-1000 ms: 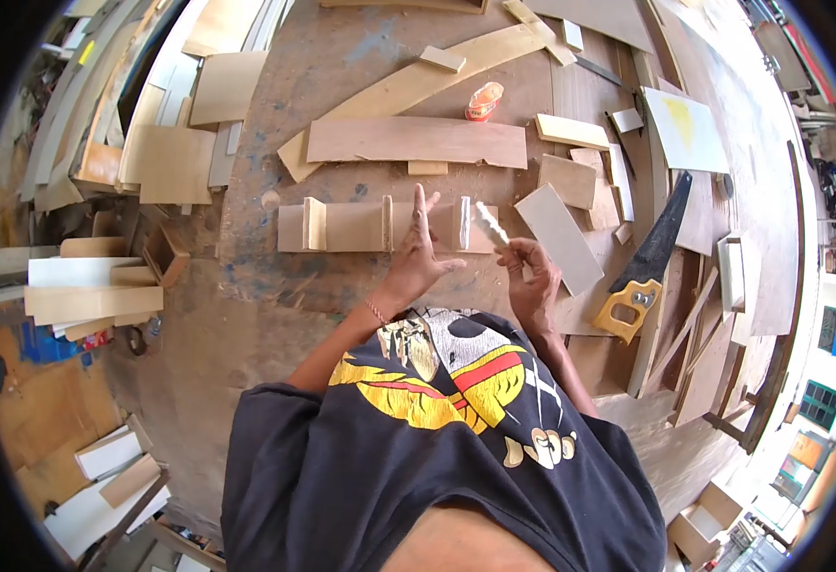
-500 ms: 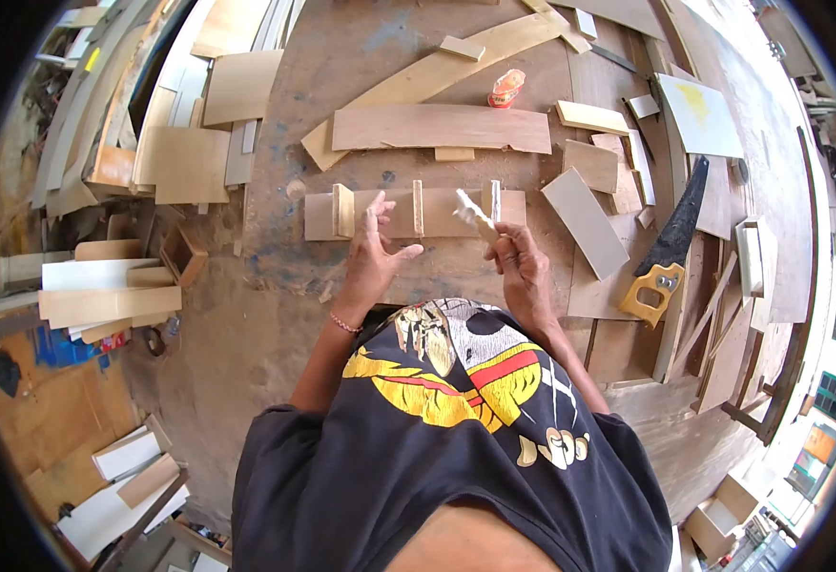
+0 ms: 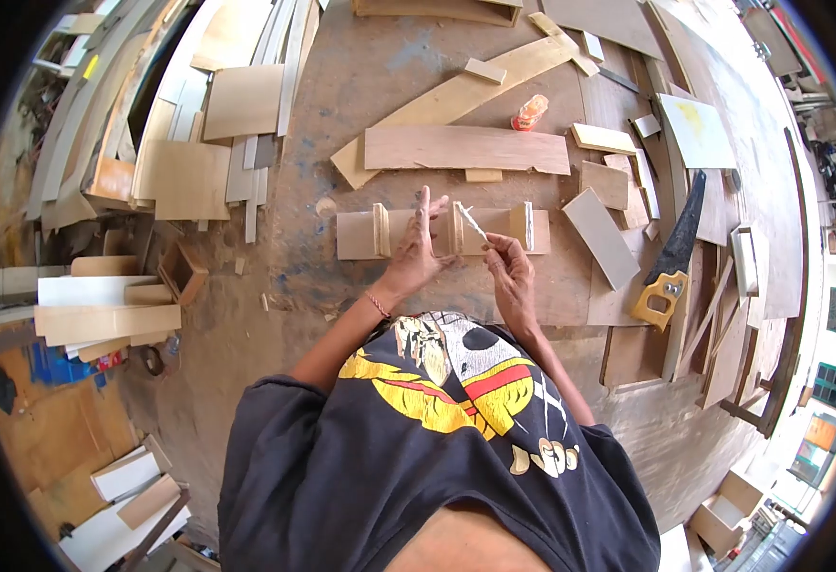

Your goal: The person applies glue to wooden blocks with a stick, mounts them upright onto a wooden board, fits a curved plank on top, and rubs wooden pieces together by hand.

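Observation:
On the worktable lies a flat board (image 3: 348, 235) with three short upright pieces. White stuff coats the top edge of the right upright (image 3: 528, 227). My left hand (image 3: 418, 250) is over the board, between the left upright (image 3: 381, 230) and the middle upright (image 3: 455, 232), fingers apart and holding nothing. My right hand (image 3: 510, 276) pinches a thin stick (image 3: 471, 221) covered in white stuff. The stick's tip is by the top of the middle upright.
Beyond the board lie a long plank (image 3: 465, 149), a slanted plank (image 3: 437, 110) and a red-and-white container (image 3: 529, 113). A handsaw (image 3: 677, 238) and loose wood pieces are on the right. Stacked boards (image 3: 189, 181) stand left.
The stick has moved from the right upright to the middle one. My left hand has shifted toward the middle upright since half a second ago. The view has also shifted.

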Demonstrator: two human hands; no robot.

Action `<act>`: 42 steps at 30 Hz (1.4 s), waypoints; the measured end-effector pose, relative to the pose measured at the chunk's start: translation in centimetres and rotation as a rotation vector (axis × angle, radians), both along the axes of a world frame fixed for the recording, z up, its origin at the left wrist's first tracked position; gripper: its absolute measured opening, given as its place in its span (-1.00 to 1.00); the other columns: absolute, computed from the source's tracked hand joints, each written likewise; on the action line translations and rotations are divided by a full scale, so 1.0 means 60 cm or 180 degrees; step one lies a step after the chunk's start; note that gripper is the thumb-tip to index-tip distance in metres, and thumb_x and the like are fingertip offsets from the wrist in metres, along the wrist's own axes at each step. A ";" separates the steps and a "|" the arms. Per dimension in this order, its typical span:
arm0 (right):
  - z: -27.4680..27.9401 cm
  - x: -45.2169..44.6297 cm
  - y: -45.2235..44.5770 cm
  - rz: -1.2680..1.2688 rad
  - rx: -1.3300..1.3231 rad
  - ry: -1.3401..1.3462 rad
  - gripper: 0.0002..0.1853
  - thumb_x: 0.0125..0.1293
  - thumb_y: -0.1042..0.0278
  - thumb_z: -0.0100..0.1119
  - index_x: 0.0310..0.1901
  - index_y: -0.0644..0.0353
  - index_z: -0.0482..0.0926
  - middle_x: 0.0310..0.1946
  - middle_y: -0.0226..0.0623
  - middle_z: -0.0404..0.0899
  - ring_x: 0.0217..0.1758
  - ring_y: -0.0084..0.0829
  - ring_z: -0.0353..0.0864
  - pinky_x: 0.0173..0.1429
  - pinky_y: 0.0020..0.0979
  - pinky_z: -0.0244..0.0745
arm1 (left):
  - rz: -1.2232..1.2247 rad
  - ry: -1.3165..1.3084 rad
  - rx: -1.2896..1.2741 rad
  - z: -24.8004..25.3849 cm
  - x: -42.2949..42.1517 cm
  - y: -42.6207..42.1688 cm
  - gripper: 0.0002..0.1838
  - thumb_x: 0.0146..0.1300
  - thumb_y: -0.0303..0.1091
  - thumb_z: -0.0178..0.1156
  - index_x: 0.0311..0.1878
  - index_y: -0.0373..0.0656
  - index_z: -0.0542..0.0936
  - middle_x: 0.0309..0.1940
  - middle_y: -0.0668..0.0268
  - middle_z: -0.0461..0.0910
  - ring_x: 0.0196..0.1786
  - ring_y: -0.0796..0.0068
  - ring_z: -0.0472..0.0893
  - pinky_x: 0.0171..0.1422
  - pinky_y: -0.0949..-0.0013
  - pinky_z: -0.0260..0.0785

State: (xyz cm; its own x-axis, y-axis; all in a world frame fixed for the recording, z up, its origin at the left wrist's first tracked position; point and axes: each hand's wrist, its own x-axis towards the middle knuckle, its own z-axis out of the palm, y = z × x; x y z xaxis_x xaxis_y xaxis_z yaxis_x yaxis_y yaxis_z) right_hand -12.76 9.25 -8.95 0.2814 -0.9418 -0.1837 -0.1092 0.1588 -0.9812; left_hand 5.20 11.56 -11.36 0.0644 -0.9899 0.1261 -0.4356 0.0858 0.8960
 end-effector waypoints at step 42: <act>0.036 0.025 0.016 -0.0096 -0.1830 0.1807 -0.68 0.18 0.68 0.11 -0.02 0.20 0.58 -0.21 -0.14 0.51 -0.20 -0.19 0.57 -0.15 -0.30 0.48 | -0.0058 0.0258 0.0046 -0.011 0.002 -0.009 0.40 -0.18 -0.33 0.53 0.46 -0.20 -0.45 0.26 0.12 0.31 0.29 0.18 0.33 0.19 0.26 0.43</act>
State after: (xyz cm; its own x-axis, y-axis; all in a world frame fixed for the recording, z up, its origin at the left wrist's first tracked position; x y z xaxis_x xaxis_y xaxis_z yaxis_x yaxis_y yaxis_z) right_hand -11.27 10.21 -6.77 0.2636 -0.9382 0.2244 -0.6192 -0.3429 -0.7064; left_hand 5.34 11.00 -12.03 0.0556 -0.9927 0.1070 -0.3600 0.0800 0.9295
